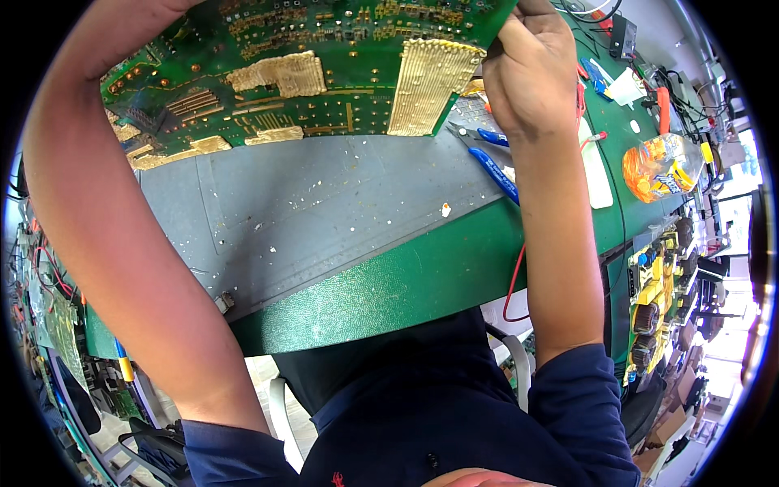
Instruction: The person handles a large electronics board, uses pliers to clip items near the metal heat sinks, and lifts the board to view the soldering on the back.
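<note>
A large green circuit board [357, 89] is tilted up at the top of the view, its solder side facing me. Thick bands of solder cover parts of it, and its top runs out of the picture. Closed on the board's right edge is my right hand [531, 77], with its fingers curled and partly hidden. My left hand [166, 6] is at the board's upper left and mostly cut off by the picture's edge, so its fingers are hidden. Just below my right hand, blue-handled cutters [491, 166] lie on the grey mat [324, 219].
Small white scraps dot the mat, which lies on a green table [389, 276]. To the right stands a plastic bottle with an orange label [661, 168]. Beyond it are yellow circuit boards [657, 292] and cables. A red wire [513, 284] hangs over the front edge.
</note>
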`<state>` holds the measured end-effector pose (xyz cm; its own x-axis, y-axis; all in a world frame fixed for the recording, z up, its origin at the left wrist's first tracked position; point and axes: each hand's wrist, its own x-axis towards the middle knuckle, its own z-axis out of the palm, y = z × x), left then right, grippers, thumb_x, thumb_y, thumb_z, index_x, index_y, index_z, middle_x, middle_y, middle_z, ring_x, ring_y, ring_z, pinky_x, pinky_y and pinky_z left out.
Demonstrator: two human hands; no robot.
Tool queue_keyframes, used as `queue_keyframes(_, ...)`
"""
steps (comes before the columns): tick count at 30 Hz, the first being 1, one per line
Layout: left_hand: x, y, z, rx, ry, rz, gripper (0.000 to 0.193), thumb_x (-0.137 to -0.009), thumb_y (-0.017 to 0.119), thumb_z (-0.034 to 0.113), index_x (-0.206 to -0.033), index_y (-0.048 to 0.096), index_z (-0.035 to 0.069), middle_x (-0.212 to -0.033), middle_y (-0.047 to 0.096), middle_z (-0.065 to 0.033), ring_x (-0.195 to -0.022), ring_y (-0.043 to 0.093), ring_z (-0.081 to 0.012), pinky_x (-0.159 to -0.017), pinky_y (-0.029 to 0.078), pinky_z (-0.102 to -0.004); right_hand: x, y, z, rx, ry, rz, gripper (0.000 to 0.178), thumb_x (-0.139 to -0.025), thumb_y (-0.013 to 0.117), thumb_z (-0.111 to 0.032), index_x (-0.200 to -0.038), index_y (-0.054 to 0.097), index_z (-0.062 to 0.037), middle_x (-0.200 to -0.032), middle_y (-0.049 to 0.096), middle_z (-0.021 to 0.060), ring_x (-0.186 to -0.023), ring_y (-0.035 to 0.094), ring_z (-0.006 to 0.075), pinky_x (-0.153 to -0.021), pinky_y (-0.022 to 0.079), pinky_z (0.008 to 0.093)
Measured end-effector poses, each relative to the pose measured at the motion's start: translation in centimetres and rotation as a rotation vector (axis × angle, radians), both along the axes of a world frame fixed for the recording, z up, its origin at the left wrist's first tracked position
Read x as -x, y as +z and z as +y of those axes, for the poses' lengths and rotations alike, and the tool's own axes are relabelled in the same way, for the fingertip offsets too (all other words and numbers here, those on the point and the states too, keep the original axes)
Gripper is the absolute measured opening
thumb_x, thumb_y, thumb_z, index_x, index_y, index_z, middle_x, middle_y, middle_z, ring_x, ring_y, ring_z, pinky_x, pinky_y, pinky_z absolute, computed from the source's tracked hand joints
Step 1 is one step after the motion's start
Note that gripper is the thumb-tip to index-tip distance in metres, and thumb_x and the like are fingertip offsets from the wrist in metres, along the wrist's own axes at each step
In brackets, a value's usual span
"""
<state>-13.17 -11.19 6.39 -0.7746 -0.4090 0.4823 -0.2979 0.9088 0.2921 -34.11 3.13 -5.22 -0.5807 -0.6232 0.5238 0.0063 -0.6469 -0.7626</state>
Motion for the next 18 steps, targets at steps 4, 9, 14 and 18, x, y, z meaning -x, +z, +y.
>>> queue_keyframes(4, -0.3, 0.1, -0.1, 0.004, 0.01, 0.0, 0.069, -0.091, 0.057, 0.066, -0.1, 0.075, 0.0, -0.08, 0.071, -0.0125, -0.077, 0.067, -0.0197, -0.068, 0.052, -0.033, 0.1, 0.6, 0.6, 0.049, 0.147, -0.041, 0.025, -0.096, 0.052, 0.001, -0.119, 0.062, 0.0031, -0.113, 0.069, 0.0111, -0.104, 0.065, 0.0168, -0.093, 0.051, 0.0307)
queue_keyframes(9, 0.0, -0.2, -0.2, -0.001, 0.004, 0.004, 0.069, -0.091, 0.056, 0.066, -0.1, 0.075, 0.0, -0.08, 0.071, -0.0127, -0.077, 0.067, -0.0199, -0.068, 0.052, -0.0331, -0.7, 0.8, 1.5, 0.091, 0.259, 0.012, 0.029, -0.102, 0.055, -0.013, -0.126, 0.058, 0.003, -0.118, 0.067, 0.0112, -0.11, 0.062, 0.0173, -0.099, 0.048, 0.0325)
queue_keyframes(14, 0.0, -0.1, -0.2, -0.001, 0.011, 0.001, 0.069, -0.091, 0.056, 0.067, -0.1, 0.075, 0.0, -0.08, 0.071, -0.0128, -0.078, 0.068, -0.0201, -0.068, 0.052, -0.0332, 0.2, -0.3, 0.8, 0.069, 0.177, 0.092, 0.035, -0.101, 0.059, -0.02, -0.128, 0.055, 0.0024, -0.121, 0.066, 0.0101, -0.11, 0.062, 0.0169, -0.099, 0.048, 0.0315)
queue_keyframes(18, -0.1, 0.0, -0.2, 0.0, 0.012, 0.003, 0.07, -0.091, 0.056, 0.067, -0.1, 0.075, 0.001, -0.08, 0.071, -0.013, -0.078, 0.068, -0.0202, -0.068, 0.052, -0.0333, 0.3, -0.4, 0.9, 0.083, 0.212, 0.092, 0.035, -0.101, 0.06, -0.02, -0.128, 0.056, 0.0019, -0.121, 0.066, 0.0096, -0.11, 0.062, 0.0167, -0.099, 0.048, 0.0313)
